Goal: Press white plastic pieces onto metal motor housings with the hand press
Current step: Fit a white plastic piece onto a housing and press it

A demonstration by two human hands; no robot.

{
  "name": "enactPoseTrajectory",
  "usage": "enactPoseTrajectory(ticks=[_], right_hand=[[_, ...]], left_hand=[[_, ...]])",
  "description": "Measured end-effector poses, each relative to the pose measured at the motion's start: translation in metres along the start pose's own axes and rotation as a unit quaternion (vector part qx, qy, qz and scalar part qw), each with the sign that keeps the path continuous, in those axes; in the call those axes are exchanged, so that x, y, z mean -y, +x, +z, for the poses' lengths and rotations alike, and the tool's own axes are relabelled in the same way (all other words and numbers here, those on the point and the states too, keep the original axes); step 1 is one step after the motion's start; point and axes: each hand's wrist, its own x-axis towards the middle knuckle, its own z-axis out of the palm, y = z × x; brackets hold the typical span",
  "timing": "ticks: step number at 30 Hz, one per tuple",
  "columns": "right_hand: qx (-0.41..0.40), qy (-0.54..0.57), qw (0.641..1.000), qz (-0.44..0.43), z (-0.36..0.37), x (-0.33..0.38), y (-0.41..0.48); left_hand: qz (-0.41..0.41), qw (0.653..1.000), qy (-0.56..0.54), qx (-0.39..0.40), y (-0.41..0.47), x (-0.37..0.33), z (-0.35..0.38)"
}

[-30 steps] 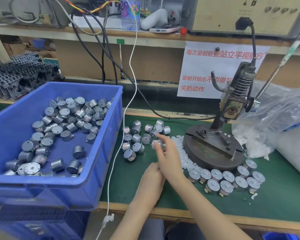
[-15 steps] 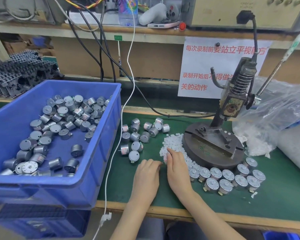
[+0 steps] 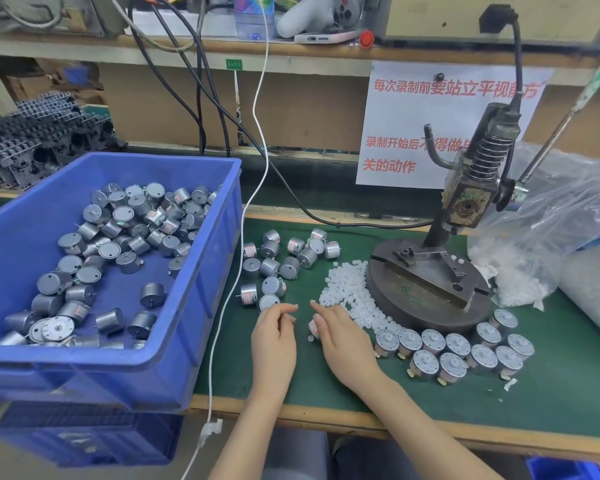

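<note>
hands parted slightly | right hand (image 3: 342, 341) grips motor housing (image 3: 313, 327) | left hand (image 3: 274, 337) loosely curled, hold unclear

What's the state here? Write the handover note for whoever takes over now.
Left hand: fingers relaxed, holds nothing, by the loose motors.
Right hand: grips one motor, beside the white pieces.
Press: nothing in its fixture.
Done: rows of motors stand before the press, seemingly capped.
Left: press the held motor, the loose ones, then those in the bin.
</note>
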Motion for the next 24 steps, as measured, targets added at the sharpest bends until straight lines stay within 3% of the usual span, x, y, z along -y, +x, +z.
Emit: enactPoseTrajectory(ticks=[24], right_hand=[[0.012,-0.087,0.994,-0.067,0.001,0.009,-0.008]], left_hand=[[0.018,1.000,0.015,0.006,0.002,0.005,0.001]])
